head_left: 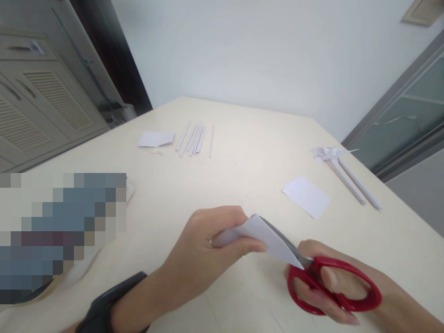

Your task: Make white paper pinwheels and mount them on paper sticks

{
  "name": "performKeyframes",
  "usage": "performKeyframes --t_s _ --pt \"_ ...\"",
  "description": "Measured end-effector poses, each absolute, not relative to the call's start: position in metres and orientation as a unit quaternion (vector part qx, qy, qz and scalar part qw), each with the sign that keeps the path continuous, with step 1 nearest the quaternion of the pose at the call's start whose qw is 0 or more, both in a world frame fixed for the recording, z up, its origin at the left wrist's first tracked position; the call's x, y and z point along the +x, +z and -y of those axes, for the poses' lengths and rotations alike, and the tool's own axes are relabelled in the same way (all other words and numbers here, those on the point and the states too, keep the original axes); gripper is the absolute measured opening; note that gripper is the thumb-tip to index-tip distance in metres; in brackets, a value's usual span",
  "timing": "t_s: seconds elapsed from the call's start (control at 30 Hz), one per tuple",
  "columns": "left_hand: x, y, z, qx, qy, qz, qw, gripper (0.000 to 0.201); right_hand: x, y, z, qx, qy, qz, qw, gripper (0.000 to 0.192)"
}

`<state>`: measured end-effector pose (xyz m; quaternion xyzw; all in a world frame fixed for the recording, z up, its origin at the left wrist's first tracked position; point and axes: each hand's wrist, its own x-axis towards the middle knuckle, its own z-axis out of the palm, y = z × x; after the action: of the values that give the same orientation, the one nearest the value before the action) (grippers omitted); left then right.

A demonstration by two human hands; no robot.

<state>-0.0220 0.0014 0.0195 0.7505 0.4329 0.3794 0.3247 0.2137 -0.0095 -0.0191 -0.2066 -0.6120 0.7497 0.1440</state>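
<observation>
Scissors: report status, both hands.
Left hand pinching white paper. Right hand gripping red-handled scissors, blade along paper's edge. Loose paper sheet beyond, blocking neither hand.

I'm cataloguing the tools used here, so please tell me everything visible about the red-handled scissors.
The scissors have red, plastic-looking loop handles and grey, metallic-looking blades. The right hand holds them above the table, digits through the loops. The blades point forward and leftward, touching the white paper, which partly hides them; how wide they're open can't be told.
</observation>
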Motion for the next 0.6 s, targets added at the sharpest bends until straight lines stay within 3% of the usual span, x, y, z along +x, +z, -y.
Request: performKeyframes --t_s 0.13,0.3,0.4,0.47,0.6 --pt "-0.022 0.022 -0.002 0.72 0.37 -0.453 0.373 0.038 0.214 -0.018 0.009 -0.219 0.752 0.608 0.13 0.062" --pt "-0.028 0.017 -0.008 0.601 0.451 -0.433 0.498 0.015 0.223 -0.012 0.004 -0.236 0.76 0.597 0.105 0.057" --pt "-0.031 0.013 -0.012 0.535 0.483 -0.388 0.574 0.012 0.232 -0.003 -0.002 -0.277 0.731 0.62 0.068 0.051" --pt "-0.032 0.011 -0.014 0.518 0.471 -0.372 0.609 0.013 0.235 0.001 -0.005 -0.353 0.656 0.664 0.068 0.043" --pt "-0.032 0.009 -0.016 0.506 0.445 -0.353 0.649 0.022 0.233 -0.002 -0.008 -0.52 0.397 0.751 0.087 0.03"
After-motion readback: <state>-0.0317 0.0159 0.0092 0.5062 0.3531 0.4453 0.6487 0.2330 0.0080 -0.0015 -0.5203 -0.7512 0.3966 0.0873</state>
